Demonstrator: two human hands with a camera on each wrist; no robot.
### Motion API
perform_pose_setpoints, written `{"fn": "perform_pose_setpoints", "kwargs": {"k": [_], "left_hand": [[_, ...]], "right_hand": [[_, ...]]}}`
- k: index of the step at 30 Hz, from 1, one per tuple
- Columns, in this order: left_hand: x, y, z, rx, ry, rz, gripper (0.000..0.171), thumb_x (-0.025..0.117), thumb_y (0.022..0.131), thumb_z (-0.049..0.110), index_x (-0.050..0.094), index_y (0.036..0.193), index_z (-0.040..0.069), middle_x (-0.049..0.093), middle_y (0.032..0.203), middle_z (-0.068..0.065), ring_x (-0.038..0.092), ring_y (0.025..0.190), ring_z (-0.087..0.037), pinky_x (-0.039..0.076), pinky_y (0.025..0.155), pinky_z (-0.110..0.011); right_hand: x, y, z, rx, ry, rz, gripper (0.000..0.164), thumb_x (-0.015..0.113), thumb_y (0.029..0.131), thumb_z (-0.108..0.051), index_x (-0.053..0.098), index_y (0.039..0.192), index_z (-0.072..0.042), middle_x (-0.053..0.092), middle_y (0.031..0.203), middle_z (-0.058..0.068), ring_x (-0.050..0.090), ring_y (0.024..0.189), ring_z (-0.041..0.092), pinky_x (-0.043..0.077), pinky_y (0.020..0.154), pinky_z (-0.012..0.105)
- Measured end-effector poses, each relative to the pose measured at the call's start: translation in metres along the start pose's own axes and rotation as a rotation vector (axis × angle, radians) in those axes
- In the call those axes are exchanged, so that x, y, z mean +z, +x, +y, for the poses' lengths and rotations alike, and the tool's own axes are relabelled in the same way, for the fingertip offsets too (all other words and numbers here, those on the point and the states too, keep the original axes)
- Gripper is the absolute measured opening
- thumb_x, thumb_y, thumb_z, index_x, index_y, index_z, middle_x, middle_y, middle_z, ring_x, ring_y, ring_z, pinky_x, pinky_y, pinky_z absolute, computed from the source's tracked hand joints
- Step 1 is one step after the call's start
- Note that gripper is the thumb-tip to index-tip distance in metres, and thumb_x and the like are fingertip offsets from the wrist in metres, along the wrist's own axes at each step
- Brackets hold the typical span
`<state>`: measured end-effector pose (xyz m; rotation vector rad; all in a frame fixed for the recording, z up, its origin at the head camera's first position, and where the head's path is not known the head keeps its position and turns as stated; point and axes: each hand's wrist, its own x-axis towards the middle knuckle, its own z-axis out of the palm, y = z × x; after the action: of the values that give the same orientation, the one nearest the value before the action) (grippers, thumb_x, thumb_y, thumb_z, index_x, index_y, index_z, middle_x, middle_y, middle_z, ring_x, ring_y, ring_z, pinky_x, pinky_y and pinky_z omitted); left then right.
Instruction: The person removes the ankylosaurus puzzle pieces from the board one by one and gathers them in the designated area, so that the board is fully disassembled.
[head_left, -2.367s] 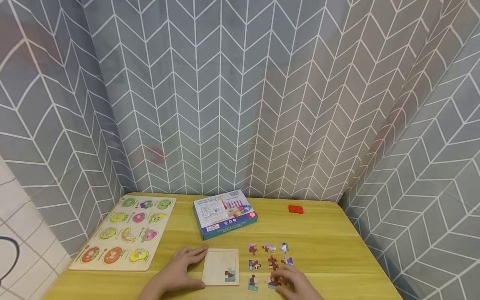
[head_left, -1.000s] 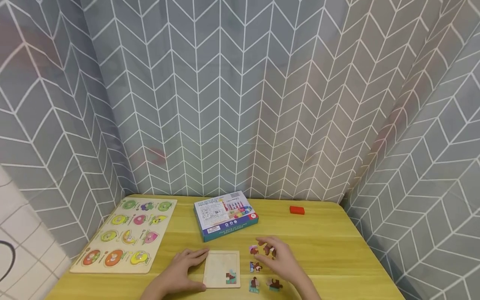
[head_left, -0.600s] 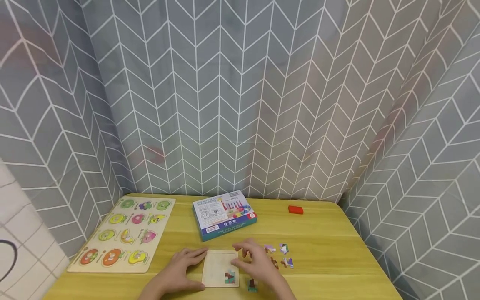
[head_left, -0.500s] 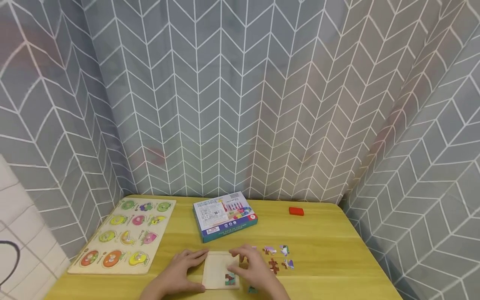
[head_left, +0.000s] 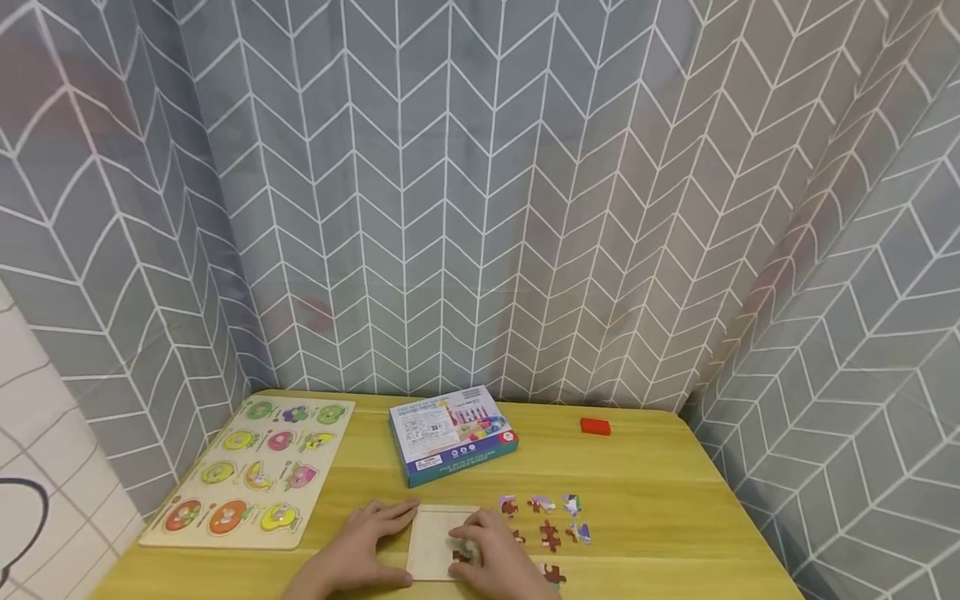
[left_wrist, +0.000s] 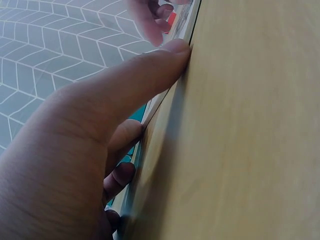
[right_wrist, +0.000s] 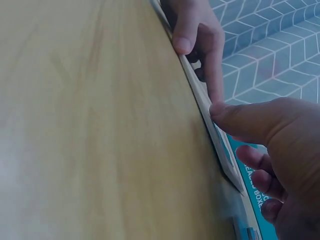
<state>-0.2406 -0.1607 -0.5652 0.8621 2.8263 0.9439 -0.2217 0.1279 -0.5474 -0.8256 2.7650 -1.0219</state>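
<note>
In the head view, a square wooden puzzle tray (head_left: 432,542) lies at the table's front, a brown-and-teal jigsaw piece (head_left: 459,557) in its near right corner. My left hand (head_left: 365,546) rests along the tray's left side, index finger at the far corner and thumb by the near one. My right hand (head_left: 498,557) reaches over the right side, thumb and index finger about that jigsaw piece and partly hiding it. In the left wrist view, my left thumb (left_wrist: 167,57) presses the tray's edge. My right thumb (right_wrist: 232,115) appears at the tray's near edge in the right wrist view.
Several loose jigsaw pieces (head_left: 550,536) lie right of the tray, some partly covered by my right hand. Behind stands a boxed toy set (head_left: 453,433). A fruit puzzle board (head_left: 255,475) lies at left, a red block (head_left: 596,427) at back right. Patterned curtains (head_left: 480,208) enclose the table.
My right hand has moved from the loose pieces left to the tray, then lowered onto the piece in its corner. The left hand has stayed at the tray's left side.
</note>
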Motion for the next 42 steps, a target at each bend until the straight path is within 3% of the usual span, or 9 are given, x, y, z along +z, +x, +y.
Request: {"fn": "perform_pose_setpoints", "kwargs": {"k": [9, 17, 33, 42], "left_hand": [[-0.001, 0.000, -0.001, 0.014, 0.007, 0.008, 0.095, 0.083, 0.078, 0.069, 0.055, 0.157, 0.023, 0.053, 0.160, 0.008, 0.046, 0.120, -0.012, 0.042, 0.102, -0.047], [0.001, 0.000, -0.002, 0.013, 0.010, 0.002, 0.096, 0.080, 0.079, 0.073, 0.055, 0.157, 0.024, 0.052, 0.161, 0.009, 0.045, 0.117, -0.007, 0.042, 0.101, -0.044], [0.000, 0.000, 0.000, -0.001, -0.010, -0.001, 0.094, 0.083, 0.078, 0.069, 0.056, 0.156, 0.024, 0.052, 0.160, 0.010, 0.044, 0.114, -0.006, 0.041, 0.100, -0.043], [0.002, 0.001, -0.002, -0.005, -0.010, -0.003, 0.093, 0.084, 0.078, 0.068, 0.056, 0.156, 0.026, 0.053, 0.160, 0.011, 0.044, 0.114, -0.007, 0.042, 0.101, -0.043]], "right_hand": [[0.002, 0.000, 0.001, 0.029, -0.024, -0.022, 0.022, 0.083, 0.093, -0.037, 0.082, 0.111, -0.024, 0.055, 0.105, -0.015, 0.042, 0.098, 0.004, 0.045, 0.086, 0.027], [0.000, -0.004, 0.004, -0.006, -0.002, -0.030, 0.013, 0.083, 0.094, -0.031, 0.082, 0.106, -0.026, 0.055, 0.104, -0.016, 0.042, 0.097, 0.002, 0.045, 0.085, 0.026], [-0.005, -0.004, 0.000, 0.018, 0.007, -0.042, 0.014, 0.084, 0.092, -0.028, 0.079, 0.104, -0.030, 0.056, 0.102, -0.018, 0.045, 0.099, 0.003, 0.046, 0.089, 0.029], [-0.011, -0.005, -0.003, 0.015, 0.014, -0.046, 0.020, 0.085, 0.091, -0.026, 0.078, 0.110, -0.023, 0.063, 0.103, -0.019, 0.049, 0.097, 0.002, 0.049, 0.091, 0.030]]}}
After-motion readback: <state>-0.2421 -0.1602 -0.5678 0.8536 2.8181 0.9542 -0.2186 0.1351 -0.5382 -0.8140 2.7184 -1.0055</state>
